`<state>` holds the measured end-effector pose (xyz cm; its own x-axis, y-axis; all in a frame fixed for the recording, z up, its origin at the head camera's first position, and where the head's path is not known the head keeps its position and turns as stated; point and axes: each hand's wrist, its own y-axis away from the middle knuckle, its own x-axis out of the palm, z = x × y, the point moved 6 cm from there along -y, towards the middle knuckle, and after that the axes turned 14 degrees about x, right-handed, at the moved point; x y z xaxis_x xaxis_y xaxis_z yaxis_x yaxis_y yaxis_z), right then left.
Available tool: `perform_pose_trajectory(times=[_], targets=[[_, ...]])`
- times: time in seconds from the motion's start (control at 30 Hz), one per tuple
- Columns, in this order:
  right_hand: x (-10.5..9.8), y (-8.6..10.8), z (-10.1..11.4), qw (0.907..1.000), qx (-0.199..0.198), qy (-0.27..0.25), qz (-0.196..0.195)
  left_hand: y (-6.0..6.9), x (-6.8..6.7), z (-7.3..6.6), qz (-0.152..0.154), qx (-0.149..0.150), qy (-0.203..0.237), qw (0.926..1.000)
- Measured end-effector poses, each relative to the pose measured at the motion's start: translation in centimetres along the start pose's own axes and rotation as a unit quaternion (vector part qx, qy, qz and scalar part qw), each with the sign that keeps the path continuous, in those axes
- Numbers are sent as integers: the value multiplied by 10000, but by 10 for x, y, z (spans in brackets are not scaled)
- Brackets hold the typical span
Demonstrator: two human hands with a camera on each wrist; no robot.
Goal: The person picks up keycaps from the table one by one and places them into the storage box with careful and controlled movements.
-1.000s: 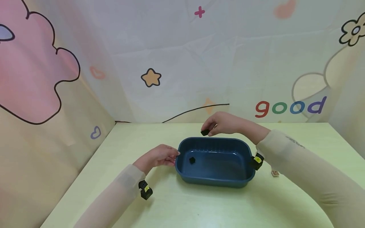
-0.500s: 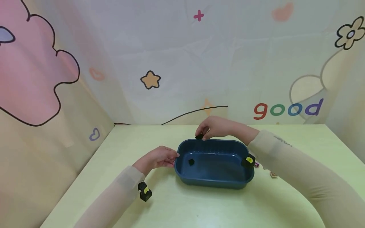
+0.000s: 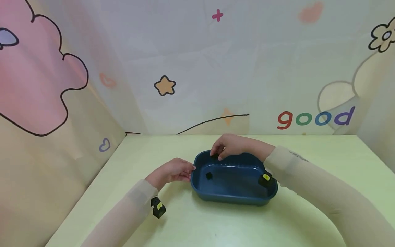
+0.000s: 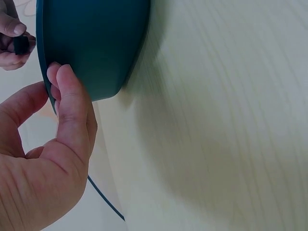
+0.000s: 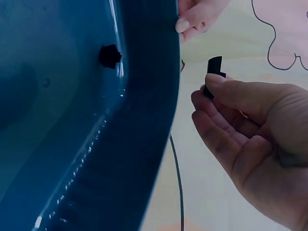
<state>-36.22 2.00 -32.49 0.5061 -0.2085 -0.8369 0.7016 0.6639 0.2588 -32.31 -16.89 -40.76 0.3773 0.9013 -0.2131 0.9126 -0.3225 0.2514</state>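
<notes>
A wrist camera point(image 3: 266, 179) covers part of the basin point(image 3: 231, 198) on the table point(image 3: 185, 228), a dark lump point(image 3: 209, 175) lies inside, the left hand point(image 3: 176, 170) pinches the rim point(image 4: 40, 29), and the right hand point(image 3: 229, 145) pinches a half-hidden block point(image 5: 214, 66) near the far side.

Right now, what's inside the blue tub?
A small black piece lies in the blue tub, toward its left end. In the head view, the right hand and wrist camera hide parts of its far wall and right end.
</notes>
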Motion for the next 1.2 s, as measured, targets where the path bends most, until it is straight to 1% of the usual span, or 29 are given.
perform_pose_trajectory(times=[0.17,0.33,0.43,0.67,0.77,0.97,1.2], targets=[[6,-7,-1,9998,-36,-35,183,0,0,-3,-12,-31,-10,10000],[13,-14,-2,9992,-20,-10,396,3,1,-2,26,34,37,10000],[16,-16,-2,9990,-27,64,435,3,1,-2,59,78,67,9999],[28,-22,-5,9984,154,-3,550,1,0,-1,78,91,124,9999],[34,-24,-7,9980,134,52,612,1,1,0,84,88,155,9998],[40,-25,-15,9978,188,127,617,1,2,1,64,52,179,9998],[40,-23,-25,9978,341,61,570,1,1,-1,-41,29,24,10000]])
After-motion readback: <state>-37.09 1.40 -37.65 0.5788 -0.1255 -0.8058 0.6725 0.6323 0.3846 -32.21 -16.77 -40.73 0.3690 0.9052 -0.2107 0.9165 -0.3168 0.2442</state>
